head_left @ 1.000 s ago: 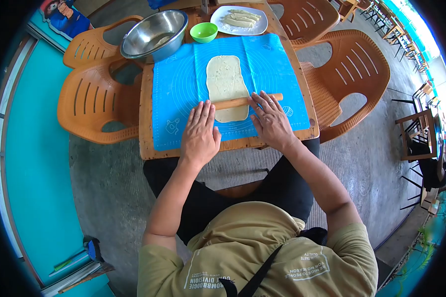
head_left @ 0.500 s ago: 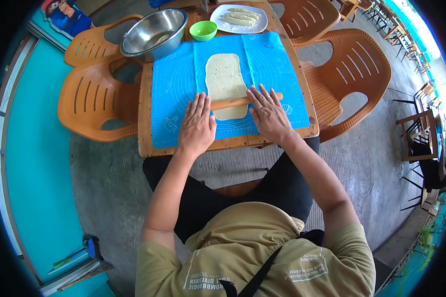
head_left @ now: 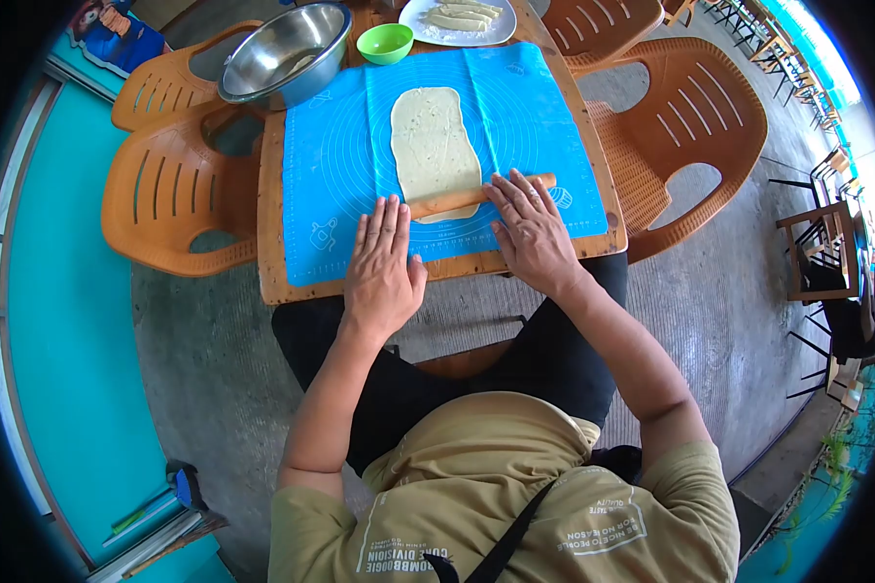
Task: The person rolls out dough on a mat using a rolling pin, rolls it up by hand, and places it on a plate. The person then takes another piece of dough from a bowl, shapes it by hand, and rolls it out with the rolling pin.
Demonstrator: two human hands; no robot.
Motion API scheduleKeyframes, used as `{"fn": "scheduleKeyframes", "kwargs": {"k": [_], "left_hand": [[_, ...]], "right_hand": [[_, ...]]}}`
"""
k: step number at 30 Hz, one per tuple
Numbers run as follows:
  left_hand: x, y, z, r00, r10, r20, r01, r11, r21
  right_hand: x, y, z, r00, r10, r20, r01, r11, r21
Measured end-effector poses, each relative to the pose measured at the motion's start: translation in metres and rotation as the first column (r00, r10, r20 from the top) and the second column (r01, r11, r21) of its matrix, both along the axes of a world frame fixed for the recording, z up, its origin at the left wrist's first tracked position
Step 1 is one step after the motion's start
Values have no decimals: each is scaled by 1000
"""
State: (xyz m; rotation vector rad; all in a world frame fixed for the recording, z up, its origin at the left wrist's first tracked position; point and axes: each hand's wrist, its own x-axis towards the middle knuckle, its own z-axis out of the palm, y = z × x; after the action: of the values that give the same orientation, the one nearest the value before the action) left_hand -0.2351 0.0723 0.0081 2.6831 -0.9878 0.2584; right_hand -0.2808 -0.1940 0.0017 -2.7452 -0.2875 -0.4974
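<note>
rolling pin [head_left: 445, 203]: wooden, lies crosswise btwn the two hands, R end poking out past the R hand [head_left: 535, 238]. vs a sec ago it's rolled a bit nearer the person, rel. to the dough.
dough sheet [head_left: 433, 146]: flat, pale, long & a bit wavy at the edges. most of it sits beyond the hands, past the pin. near flap was a decent tongue b4, now just a thin strip btwn the fingers.
what that means imo: pin's almost at the near edge, so this pull's abt done & nearly the whole length is on the far side of it.
R hand: palm down, fingers spread a bit & laid over the pin, pressing not gripping afaict.
L hand [head_left: 384, 272]: flat, fingers straight & close together, tips at the pin's L end. not wrapped round it; can't tell how hard it's pushing.
silicone mat [head_left: 321, 185]: blue w/ printed rings, under the dough, fingertips of both hands over its near part. table [head_left: 271, 214] is wood, shows just L of the mat.
steel bowl [head_left: 280, 51]: well ahead & left of the L hand, smth pale inside, too small to tell.
green bowl [head_left: 385, 55]: straight ahead of the L hand, past the dough.
white plate [head_left: 504, 29]: ahead of both hands, farthest out, w/ pale dough strips [head_left: 467, 15] on it.
</note>
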Motion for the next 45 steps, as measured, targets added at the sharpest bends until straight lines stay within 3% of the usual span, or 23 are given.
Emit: {"fn": "scheduleKeyframes", "kwargs": {"k": [4,6,10,14,17,45], "left_hand": [[0,5,5,1000,-20,2,20,1000,15],[11,9,6,990,-47,-131,48,999,8],[30,5,7,999,-21,-48,18,997,-80],[37,3,-11,1000,-7,-14,7,1000,26],[24,1,-7,1000,-16,0,16,1000,4],[-53,11,12,996,-74,-50,77,995,62]], "right_hand": [[-2,-2,5,999,-11,-48,10,999,-32],[5,-5,9,997,-6,-73,2,998,-57],[20,0,6,999,-28,-39,26,999,-48],[12,5,-7,998,-34,-55,29,996,-81],[2,9,-3,997,-54,-60,48,994,-95],[-46,-7,16,997,-4,-82,0,999,-51]]}}
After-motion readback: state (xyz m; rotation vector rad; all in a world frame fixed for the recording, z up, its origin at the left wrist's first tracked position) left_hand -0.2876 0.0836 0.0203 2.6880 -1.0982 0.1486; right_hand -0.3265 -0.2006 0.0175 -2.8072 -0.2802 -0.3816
